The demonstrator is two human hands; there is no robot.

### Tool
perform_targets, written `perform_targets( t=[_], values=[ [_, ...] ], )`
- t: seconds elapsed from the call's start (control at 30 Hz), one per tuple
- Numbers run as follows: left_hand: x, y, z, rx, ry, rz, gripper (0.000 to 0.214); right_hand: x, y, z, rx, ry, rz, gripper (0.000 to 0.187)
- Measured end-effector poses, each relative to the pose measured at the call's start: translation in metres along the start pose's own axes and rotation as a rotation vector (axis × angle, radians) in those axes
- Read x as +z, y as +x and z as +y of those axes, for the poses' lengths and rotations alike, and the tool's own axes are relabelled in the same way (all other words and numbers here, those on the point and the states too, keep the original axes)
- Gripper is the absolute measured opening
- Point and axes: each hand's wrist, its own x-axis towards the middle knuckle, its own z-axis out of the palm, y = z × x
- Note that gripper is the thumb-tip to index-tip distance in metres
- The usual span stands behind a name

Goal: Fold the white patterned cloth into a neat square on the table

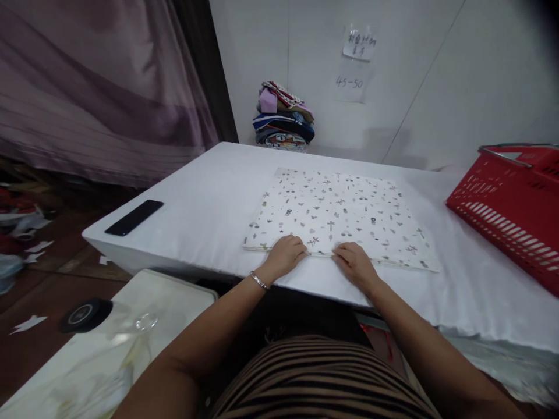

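A white cloth with small printed figures (336, 209) lies flat and folded on the white-covered table (192, 192), its layers showing along the near edge. My left hand (286, 255) pinches that near edge left of its middle; a silvery bracelet sits on the wrist. A short way to the right, my right hand (353, 263) grips the same edge, fingers curled over it. Both hands are closed on the cloth, with a small gap of edge between them. The thumbs are partly hidden.
A red plastic basket (510, 203) stands at the table's right end. On the left corner lies a black flat object like a phone (134, 217). Folded fabrics (286, 119) are piled by the wall. Lower left, a pale surface (174, 294) holds a black round lid (87, 315).
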Motion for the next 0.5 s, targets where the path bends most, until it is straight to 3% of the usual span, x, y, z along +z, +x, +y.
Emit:
perform_targets(
  t=[0.5],
  values=[
    [0.0013,0.0072,0.0000,-0.049,0.088,0.018,0.027,-0.0012,0.0020,-0.0010,-0.006,-0.040,-0.010,0.026]
  ],
)
